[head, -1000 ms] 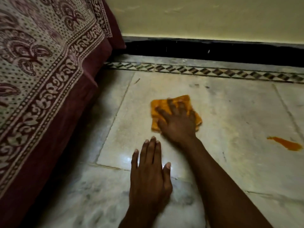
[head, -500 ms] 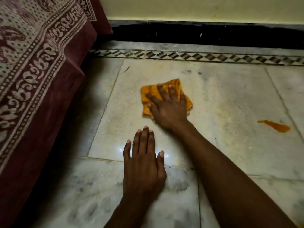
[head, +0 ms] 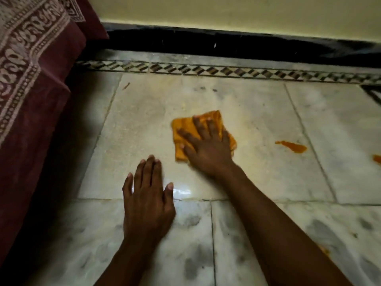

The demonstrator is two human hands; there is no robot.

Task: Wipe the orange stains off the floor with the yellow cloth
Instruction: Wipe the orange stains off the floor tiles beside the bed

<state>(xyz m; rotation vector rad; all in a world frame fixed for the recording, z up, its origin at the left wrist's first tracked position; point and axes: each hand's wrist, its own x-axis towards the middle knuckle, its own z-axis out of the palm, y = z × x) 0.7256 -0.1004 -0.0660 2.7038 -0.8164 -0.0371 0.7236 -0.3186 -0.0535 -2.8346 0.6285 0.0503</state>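
Note:
The folded yellow cloth [head: 185, 129] lies flat on the pale marble floor [head: 134, 141], stained orange. My right hand [head: 206, 149] presses down on it with fingers spread, covering its lower right part. My left hand [head: 147, 197] rests flat on the floor to the lower left of the cloth, fingers apart, holding nothing. An orange stain [head: 293, 146] streaks the tile to the right of the cloth. A second orange stain [head: 377, 158] shows at the right frame edge. A small orange smear [head: 323, 249] sits beside my right forearm.
A bed draped in a maroon and white patterned cover [head: 31, 89] fills the left side and overhangs the floor. A patterned tile border [head: 226, 71], a black skirting [head: 226, 44] and a cream wall [head: 226, 13] run along the back.
My right hand and the cloth have slid right and nearer across the tile, toward the orange stain. My left hand has stayed planted. The view shifted, bringing a second stain into view.

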